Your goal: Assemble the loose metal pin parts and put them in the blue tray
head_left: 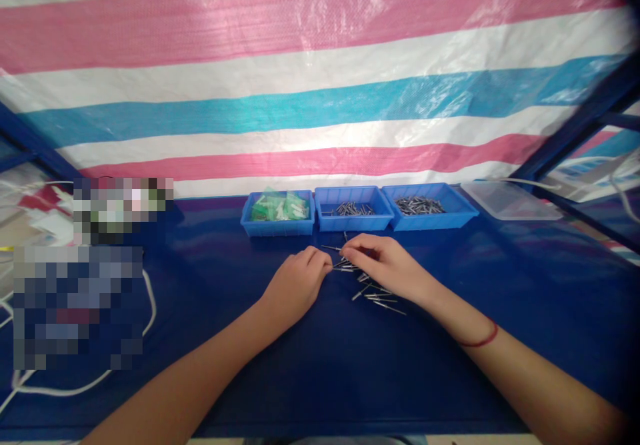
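Loose blind rivets (377, 296), thin silvery pins with thicker ends, lie scattered on the dark blue table between and below my hands. My left hand (296, 284) is closed, its thumb and fingers pinched around the ends of rivets that point to the right. Just right of it, my right hand (387, 262) has thumb and index finger together on a rivet (331, 247) that sticks out to the left. Behind my hands, the middle blue bin (354, 221) holds more rivets. How many rivets my left hand grips is hidden.
A blue bin (277, 230) with small green-and-white bags stands at the left of the row. The right bin (440, 220) contains many rivets. A clear plastic lid (513, 200) lies farther right. White cables (151, 305) and blurred-out items are on the left. A striped sheet hangs behind.
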A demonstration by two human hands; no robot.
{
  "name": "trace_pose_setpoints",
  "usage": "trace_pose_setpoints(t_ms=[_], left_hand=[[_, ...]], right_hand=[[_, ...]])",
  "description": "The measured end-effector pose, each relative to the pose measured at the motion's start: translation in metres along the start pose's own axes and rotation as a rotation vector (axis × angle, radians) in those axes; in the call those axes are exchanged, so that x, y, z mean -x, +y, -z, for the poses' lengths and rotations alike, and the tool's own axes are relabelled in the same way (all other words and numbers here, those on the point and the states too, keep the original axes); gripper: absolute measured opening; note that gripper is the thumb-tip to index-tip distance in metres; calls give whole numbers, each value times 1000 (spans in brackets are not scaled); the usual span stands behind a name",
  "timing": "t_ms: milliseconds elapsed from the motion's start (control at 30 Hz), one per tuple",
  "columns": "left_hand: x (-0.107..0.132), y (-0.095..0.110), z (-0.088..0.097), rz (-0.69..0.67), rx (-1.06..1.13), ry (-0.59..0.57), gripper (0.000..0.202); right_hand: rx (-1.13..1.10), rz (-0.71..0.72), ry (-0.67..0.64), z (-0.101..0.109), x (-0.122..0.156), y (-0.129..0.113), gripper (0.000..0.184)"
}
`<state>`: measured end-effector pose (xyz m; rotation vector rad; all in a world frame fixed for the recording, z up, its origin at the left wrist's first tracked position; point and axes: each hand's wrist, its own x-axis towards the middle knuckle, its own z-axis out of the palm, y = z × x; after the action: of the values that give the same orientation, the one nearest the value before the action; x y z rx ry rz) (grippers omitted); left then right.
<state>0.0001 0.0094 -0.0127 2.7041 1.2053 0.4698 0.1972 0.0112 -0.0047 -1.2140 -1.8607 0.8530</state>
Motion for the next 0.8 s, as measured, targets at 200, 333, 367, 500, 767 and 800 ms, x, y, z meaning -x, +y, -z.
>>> trace_pose_setpoints(t_ms=[200,333,367,500,767,800], left_hand=[[0,0,9,53,287,144,19],[0,1,10,68,376,242,15],[0,1,10,83,396,263,14],[-1,3,9,166,508,333,14],[-2,4,9,182,645,286,13],[-2,4,10,179,643,279,12]], right_hand=[[196,217,-141,-2,3,-3,16],[181,264,-154,-1,3,-4,13],[177,266,-158,-1,3,-4,13],[121,270,-178,-1,4,-6,15],[38,260,-97,-5,5,-10,14],[32,259,-98,-5,5,-10,14]])
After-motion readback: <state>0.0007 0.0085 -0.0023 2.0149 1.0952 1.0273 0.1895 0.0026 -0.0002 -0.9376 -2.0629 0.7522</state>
